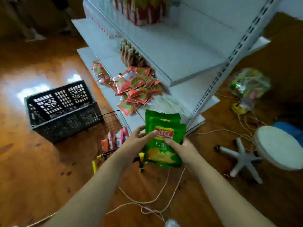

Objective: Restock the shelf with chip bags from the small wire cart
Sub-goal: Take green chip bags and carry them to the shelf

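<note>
A stack of green chip bags (164,126) is held in front of me, above the floor near the shelf's corner. My left hand (136,141) grips the stack's left side, thumb on the front bag. My right hand (182,149) holds the right side and bottom. Below my left hand stands the small wire cart (113,120) with yellow handle parts; red and pink chip bags (114,140) stand in it. The white shelf unit (180,63) rises ahead, its lower board carrying a heap of red snack packets (136,86).
A black plastic crate (62,108) sits on the wooden floor left of the cart. A white swivel stool (277,146) stands at the right, with a clear bag of goods (249,82) behind it. String (155,200) lies looped across the floor. Red packages (142,10) fill an upper shelf.
</note>
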{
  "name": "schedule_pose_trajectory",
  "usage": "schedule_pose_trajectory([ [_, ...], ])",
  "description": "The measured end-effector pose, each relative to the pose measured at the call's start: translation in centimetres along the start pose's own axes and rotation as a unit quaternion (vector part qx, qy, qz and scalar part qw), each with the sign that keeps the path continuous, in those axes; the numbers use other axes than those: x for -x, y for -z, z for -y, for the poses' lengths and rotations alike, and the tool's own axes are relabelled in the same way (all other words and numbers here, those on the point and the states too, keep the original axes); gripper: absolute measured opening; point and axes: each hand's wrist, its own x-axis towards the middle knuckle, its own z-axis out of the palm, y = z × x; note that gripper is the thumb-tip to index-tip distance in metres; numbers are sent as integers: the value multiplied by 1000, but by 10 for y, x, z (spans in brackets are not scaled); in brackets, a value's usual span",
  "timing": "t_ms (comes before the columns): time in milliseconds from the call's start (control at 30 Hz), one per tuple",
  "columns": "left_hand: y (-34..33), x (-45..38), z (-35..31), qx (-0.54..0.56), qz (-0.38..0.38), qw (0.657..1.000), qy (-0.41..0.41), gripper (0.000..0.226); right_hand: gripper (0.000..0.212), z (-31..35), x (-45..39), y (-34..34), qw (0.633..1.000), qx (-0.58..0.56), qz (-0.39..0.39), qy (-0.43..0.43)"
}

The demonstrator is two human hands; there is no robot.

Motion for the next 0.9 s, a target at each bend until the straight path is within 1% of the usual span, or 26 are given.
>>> schedule_pose_trajectory([
  [33, -33, -3, 7, -31, 23, 999, -5, 59, 30, -10, 11, 23, 998, -52, -33, -15],
  [100, -99, -12, 25, -108, 54, 992, -33, 69, 33, -33, 32, 75, 989, -116, -84, -28],
  [133, -130, -17, 36, -130, 72, 988, -45, 71, 34, -44, 43, 104, 984, -143, -105, -32],
  [233, -234, -27, 65, -163, 134, 977, -38, 73, 38, -83, 76, 198, 965, -200, -166, -42],
  [400, -434, -24, 122, -182, 243, 953, -10, 64, 41, -151, 148, 367, 936, -240, -256, -15],
  [467, -525, -16, 147, -183, 290, 939, 2, 57, 44, -178, 187, 439, 921, -237, -310, -11],
  [500, -562, -11, 154, -189, 301, 935, 7, 54, 45, -186, 203, 468, 913, -235, -332, -8],
  [533, -600, -7, 163, -197, 317, 927, 10, 57, 44, -196, 219, 498, 901, -244, -358, -2],
  [600, -689, 11, 183, -239, 357, 903, 3, 73, 38, -221, 260, 564, 863, -270, -426, 8],
  [667, -767, 25, 199, -275, 386, 880, -44, 83, 35, -236, 293, 621, 823, -285, -490, 12],
  [700, -804, 33, 206, -285, 399, 869, -62, 82, 37, -244, 308, 646, 801, -293, -521, 18],
  [767, -874, 51, 222, -296, 438, 844, -87, 71, 41, -260, 335, 694, 760, -308, -571, 23],
  [867, -962, 71, 252, -304, 500, 805, -93, 57, 23, -290, 378, 753, 705, -323, -631, 25],
  [900, -988, 79, 262, -298, 526, 792, -91, 54, 23, -299, 393, 769, 683, -327, -653, 25],
])
